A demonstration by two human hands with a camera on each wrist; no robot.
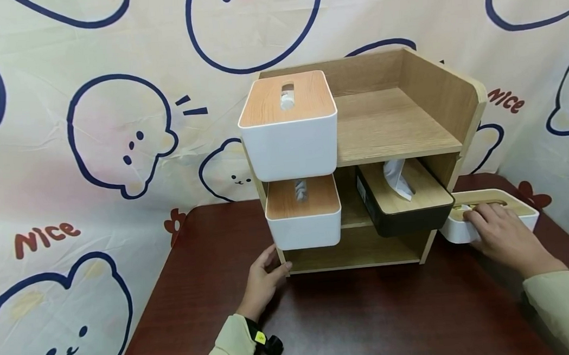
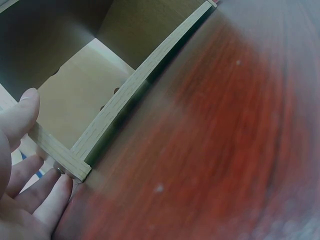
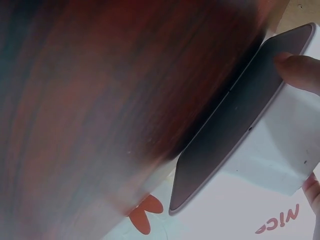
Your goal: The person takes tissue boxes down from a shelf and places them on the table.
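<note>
My left hand (image 1: pixel 261 281) grips the lower left side panel of a wooden desktop shelf (image 1: pixel 398 119). In the left wrist view, the thumb lies on the inner side of that panel (image 2: pixel 59 151) and the other fingers on the outer side. To the right of the shelf, my right hand (image 1: pixel 505 234) holds a white tissue box (image 1: pixel 456 233) with a light wood lid. The right wrist view shows the box's dark underside (image 3: pixel 232 117) raised off the table, with the thumb against it; the other fingers are mostly out of that view.
A large white tissue box (image 1: pixel 290 150) stands on the shelf's upper left. Below it, a smaller white tissue box (image 1: pixel 305 233) and a black tissue box (image 1: pixel 414 221) jut from the middle level. The shelf stands on a dark red table (image 1: pixel 371 319) before a cartoon-printed cloth (image 1: pixel 136 230).
</note>
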